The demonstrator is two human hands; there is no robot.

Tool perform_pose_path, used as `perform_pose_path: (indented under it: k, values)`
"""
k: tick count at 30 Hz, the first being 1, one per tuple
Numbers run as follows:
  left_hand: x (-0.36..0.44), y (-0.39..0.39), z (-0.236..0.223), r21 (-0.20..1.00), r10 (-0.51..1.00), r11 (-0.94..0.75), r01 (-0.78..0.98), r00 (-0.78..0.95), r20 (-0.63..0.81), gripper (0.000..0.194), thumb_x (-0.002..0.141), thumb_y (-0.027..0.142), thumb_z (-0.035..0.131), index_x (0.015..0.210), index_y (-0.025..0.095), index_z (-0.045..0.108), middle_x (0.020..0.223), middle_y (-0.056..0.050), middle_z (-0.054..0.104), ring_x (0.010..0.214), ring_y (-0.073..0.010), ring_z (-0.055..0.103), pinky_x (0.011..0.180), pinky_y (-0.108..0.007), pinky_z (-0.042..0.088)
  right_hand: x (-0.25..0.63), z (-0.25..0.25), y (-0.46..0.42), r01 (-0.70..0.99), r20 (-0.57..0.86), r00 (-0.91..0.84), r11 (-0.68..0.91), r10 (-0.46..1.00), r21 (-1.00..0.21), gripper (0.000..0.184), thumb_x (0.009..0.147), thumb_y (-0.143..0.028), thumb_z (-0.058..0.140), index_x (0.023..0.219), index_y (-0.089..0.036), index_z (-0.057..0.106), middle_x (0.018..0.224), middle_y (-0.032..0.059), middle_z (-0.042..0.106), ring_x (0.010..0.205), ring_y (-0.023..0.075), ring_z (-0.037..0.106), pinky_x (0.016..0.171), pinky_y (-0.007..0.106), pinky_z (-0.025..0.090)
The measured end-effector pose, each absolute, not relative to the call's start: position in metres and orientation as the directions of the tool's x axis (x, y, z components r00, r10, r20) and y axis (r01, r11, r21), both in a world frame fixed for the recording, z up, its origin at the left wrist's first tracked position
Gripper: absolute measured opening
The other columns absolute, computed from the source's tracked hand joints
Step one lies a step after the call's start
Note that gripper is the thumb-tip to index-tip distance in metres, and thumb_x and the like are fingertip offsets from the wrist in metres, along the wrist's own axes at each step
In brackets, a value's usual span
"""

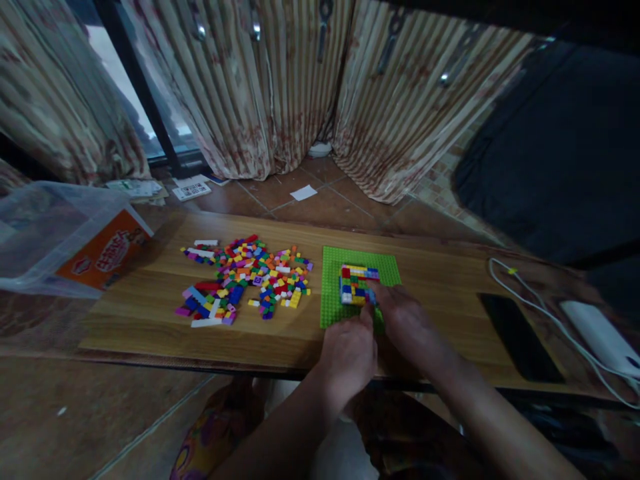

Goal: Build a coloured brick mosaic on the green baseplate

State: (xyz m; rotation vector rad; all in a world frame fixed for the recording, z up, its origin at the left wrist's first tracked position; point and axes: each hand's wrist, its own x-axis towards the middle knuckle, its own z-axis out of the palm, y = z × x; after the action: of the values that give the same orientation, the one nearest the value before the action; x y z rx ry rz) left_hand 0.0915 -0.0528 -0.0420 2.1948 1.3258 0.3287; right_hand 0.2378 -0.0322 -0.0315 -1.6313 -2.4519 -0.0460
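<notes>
A small walled structure of toy bricks (359,291) in red, yellow, white and blue stands on a green studded baseplate (333,267). At its front right corner, my left hand (350,350) is closed, with one finger stretched against the bricks. My right hand (405,317) reaches in from the right, fingers bent together at the structure's right side. Those fingers cover that side, so any small brick between them is hidden. Left of the baseplate, many loose toy bricks (260,277) of mixed colours lie spread over the wooden table (280,340).
A clear plastic tub (45,200) with an orange label stands at the left end. On the right lie a black phone-like slab (520,337), a white power bank-like block (600,337) and a white cable (545,310). Striped curtains (280,87) hang beyond the table.
</notes>
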Motion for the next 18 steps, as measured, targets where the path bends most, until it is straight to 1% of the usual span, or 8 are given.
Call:
perform_pose_path:
  k: [3, 7, 12, 15, 18]
  values:
    - [0.092, -0.052, -0.041, 0.575, 0.873, -0.36, 0.735, 0.483, -0.071, 0.049, 0.088, 0.017, 0.041, 0.137, 0.012, 0.041, 0.096, -0.012, 0.072, 0.088, -0.0245, 0.069, 0.077, -0.036, 0.055, 0.241, -0.035, -0.031, 0.912, 0.21, -0.37, 0.397, 0.905, -0.105, 0.049, 0.082, 0.0, 0.039, 0.129, -0.012, 0.051, 0.094, 0.0118, 0.069, 0.084, 0.0252, 0.061, 0.076, 0.037, 0.053]
    - [0.093, -0.052, -0.041, 0.581, 0.876, -0.346, 0.737, 0.476, -0.082, 0.047, 0.089, 0.021, 0.043, 0.135, 0.013, 0.043, 0.098, -0.012, 0.071, 0.09, -0.0239, 0.069, 0.079, -0.035, 0.054, 0.247, -0.04, -0.029, 0.911, 0.299, -0.303, 0.367, 0.905, -0.188, 0.043, 0.087, -0.008, 0.042, 0.127, -0.017, 0.053, 0.085, 0.008, 0.068, 0.077, 0.0233, 0.062, 0.072, 0.036, 0.054]
    - [0.093, -0.052, -0.044, 0.583, 0.879, -0.361, 0.728, 0.475, -0.048, 0.047, 0.09, 0.022, 0.042, 0.136, 0.012, 0.042, 0.099, -0.013, 0.072, 0.09, -0.0258, 0.069, 0.078, -0.038, 0.054, 0.251, -0.044, -0.028, 0.905, 0.376, -0.206, 0.322, 0.903, -0.278, 0.035, 0.089, -0.016, 0.046, 0.122, -0.017, 0.058, 0.091, 0.0093, 0.069, 0.081, 0.0233, 0.065, 0.075, 0.039, 0.055]
    - [0.092, -0.052, -0.045, 0.581, 0.879, -0.364, 0.728, 0.475, -0.045, 0.048, 0.09, 0.022, 0.043, 0.137, 0.012, 0.042, 0.097, -0.012, 0.072, 0.088, -0.0256, 0.069, 0.077, -0.037, 0.055, 0.253, -0.051, -0.03, 0.897, 0.388, -0.152, 0.292, 0.909, -0.331, 0.033, 0.089, -0.019, 0.047, 0.119, -0.016, 0.06, 0.092, 0.0099, 0.069, 0.081, 0.0232, 0.065, 0.075, 0.039, 0.055]
    - [0.093, -0.052, -0.045, 0.566, 0.884, -0.363, 0.74, 0.466, -0.042, 0.048, 0.09, 0.021, 0.042, 0.137, 0.012, 0.043, 0.098, -0.012, 0.072, 0.089, -0.025, 0.069, 0.078, -0.037, 0.055, 0.255, -0.06, -0.033, 0.884, 0.386, -0.111, 0.269, 0.916, -0.383, 0.033, 0.089, -0.021, 0.047, 0.119, -0.016, 0.06, 0.097, 0.0109, 0.069, 0.086, 0.0235, 0.065, 0.078, 0.04, 0.054]
